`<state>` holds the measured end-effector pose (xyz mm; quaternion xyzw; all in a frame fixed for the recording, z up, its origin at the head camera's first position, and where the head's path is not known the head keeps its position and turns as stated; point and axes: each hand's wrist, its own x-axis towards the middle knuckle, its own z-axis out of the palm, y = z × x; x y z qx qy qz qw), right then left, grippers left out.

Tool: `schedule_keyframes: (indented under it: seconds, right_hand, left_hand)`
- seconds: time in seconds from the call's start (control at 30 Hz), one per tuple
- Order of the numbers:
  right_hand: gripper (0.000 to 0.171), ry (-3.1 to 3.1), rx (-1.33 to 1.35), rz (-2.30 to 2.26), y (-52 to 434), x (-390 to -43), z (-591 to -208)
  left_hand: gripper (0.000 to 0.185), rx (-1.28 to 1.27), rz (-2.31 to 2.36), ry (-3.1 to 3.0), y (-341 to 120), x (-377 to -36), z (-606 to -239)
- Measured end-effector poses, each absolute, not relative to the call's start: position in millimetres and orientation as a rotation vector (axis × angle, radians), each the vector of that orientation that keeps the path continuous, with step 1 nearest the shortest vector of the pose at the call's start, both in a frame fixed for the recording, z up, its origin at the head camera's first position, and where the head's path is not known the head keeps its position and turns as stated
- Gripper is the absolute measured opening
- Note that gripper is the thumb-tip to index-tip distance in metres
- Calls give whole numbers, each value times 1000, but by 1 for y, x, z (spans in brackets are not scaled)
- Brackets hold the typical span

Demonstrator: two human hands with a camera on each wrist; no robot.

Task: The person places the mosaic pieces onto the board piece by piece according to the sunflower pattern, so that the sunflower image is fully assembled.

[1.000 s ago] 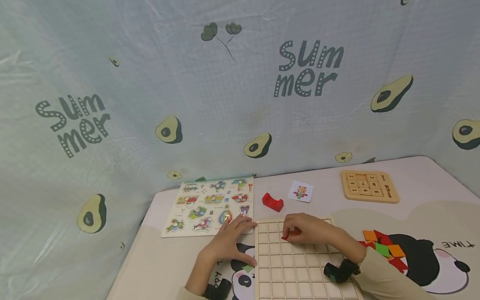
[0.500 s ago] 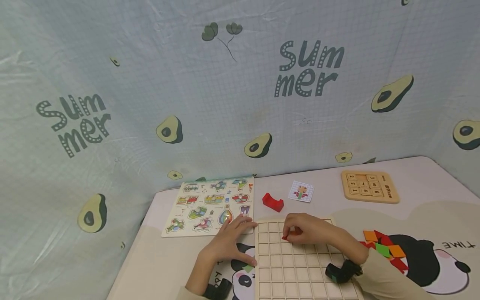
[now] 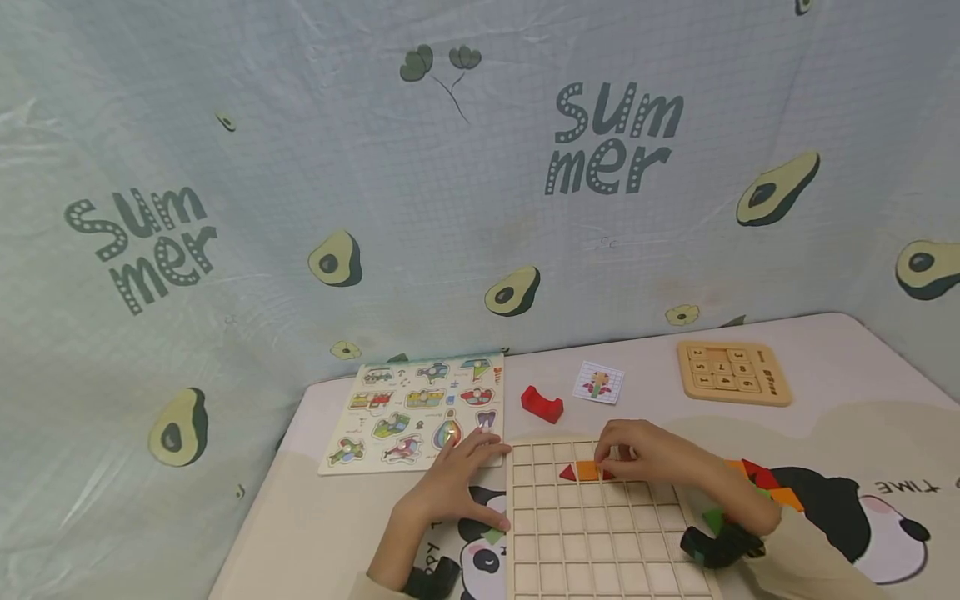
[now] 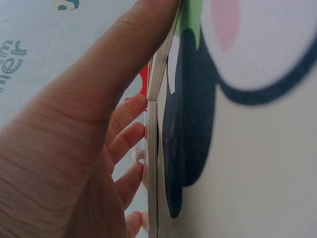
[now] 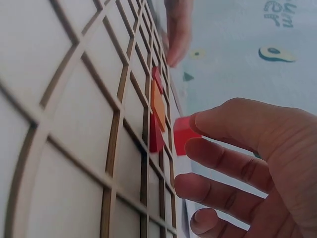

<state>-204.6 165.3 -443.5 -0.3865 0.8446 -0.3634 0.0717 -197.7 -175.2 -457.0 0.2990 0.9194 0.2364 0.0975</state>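
A wooden grid board (image 3: 537, 548) lies in front of the person. In its upper rows an orange square tile (image 3: 587, 471) sits between a red triangular tile (image 3: 567, 473) and a second red tile (image 5: 155, 133), which the fingers partly cover in the head view. My right hand (image 3: 639, 450) hovers beside this second red tile, thumb and index finger apart, with nothing held between them in the right wrist view. My left hand (image 3: 456, 486) spreads along the board's left edge, its thumb and fingertips touching it.
A picture puzzle board (image 3: 412, 414) lies at the left. Behind the grid are a red curved block (image 3: 542, 406) and a pattern card (image 3: 598, 382). A wooden number puzzle (image 3: 733, 372) is at the back right. Loose coloured tiles (image 3: 763, 475) lie partly behind the right arm.
My right hand has let go of the tiles and moved slightly right, uncovering the orange tile and the red one beside it. The left hand stays at the board's edge.
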Motion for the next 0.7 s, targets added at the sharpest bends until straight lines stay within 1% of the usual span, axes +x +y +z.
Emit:
schedule_keyframes:
  seconds: [0.23, 0.37, 0.7]
  right_hand:
    - [5, 2581, -1115, -1116, 191, -194, -440]
    - [6, 2597, -1135, -1155, 206, -189, -443]
    - [15, 2681, -1181, -1257, 246, -180, -457]
  left_hand:
    - [93, 871, 707, 2723, -174, -198, -457]
    - [92, 863, 705, 2720, -174, -198, -457]
    - [92, 866, 708, 2718, -175, -198, -457]
